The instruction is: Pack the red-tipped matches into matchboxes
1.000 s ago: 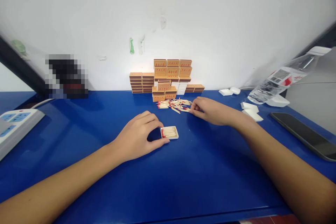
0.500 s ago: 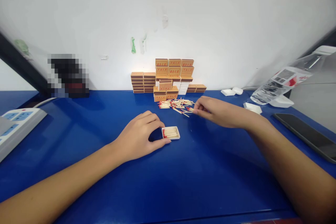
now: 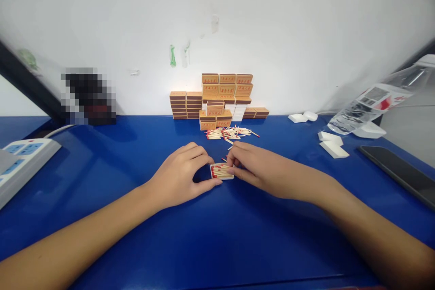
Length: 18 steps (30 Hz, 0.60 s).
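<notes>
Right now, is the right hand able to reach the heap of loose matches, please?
Probably yes. The right hand is at the small white tray, and the heap lies just beyond. Only table top and stray matches seem between; the left hand is off to the side.

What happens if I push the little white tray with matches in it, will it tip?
The white tray would probably slide rather than tip, since it sits low and flat on the blue table. Its matches might spill if it were lifted crookedly, because the top is open.
</notes>
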### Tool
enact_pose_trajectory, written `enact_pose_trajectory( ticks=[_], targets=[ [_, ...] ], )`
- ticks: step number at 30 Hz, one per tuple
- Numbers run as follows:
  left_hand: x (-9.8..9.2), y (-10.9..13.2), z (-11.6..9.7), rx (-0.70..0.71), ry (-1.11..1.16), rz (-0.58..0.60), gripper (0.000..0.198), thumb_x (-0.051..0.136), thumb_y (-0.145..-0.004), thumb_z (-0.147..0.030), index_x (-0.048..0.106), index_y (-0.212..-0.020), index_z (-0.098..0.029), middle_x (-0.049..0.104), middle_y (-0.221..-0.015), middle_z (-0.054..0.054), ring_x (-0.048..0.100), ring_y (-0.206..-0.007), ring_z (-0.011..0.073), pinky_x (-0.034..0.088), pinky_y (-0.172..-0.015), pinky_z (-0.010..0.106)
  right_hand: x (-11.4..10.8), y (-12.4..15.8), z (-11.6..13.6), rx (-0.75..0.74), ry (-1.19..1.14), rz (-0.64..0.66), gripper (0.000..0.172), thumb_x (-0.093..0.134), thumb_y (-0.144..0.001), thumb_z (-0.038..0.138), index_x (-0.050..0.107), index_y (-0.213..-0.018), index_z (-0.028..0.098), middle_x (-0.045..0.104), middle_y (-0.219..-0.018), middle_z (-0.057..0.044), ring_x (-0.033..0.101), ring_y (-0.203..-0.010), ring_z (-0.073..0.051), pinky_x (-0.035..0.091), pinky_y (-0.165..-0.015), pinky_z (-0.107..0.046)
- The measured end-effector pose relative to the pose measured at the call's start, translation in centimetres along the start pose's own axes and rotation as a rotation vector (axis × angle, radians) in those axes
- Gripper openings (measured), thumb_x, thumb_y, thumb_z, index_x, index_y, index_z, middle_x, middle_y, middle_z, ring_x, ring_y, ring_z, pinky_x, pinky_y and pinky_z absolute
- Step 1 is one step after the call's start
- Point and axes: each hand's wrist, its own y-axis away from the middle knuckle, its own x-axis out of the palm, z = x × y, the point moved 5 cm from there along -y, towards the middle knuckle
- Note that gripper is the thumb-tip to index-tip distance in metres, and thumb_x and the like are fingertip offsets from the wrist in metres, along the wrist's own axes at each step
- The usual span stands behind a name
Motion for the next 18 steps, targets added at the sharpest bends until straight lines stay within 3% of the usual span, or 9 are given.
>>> enact_pose_trajectory(
  ticks=[5,18],
  targets=[
    [0.0,0.0,0.0,-0.002,-0.014,0.001,0.026,0.075,-0.094,-0.040,0.069,-0.101,-0.016,0.072,-0.097,0.009,0.064,-0.091,0.0249,0.055,-0.084,0.042,0.7,-0.2,1.6,-0.092,0.198,-0.057,0.024,0.046,-0.111,0.031,0.063,-0.100,0.017,0.064,-0.103,-0.008,0.062,-0.095,-0.023,0.047,-0.085,-0.037],
    [0.0,0.1,-0.1,0.010,-0.013,-0.003,0.029,0.076,-0.094,-0.041,0.070,-0.103,-0.014,0.072,-0.098,0.009,0.064,-0.092,0.0248,0.055,-0.084,0.042,0.7,-0.7,0.1,-0.064,0.144,-0.088,0.016,0.054,-0.108,0.027,0.064,-0.098,0.019,0.064,-0.102,-0.005,0.060,-0.085,-0.018,0.045,-0.078,-0.032]
  ],
)
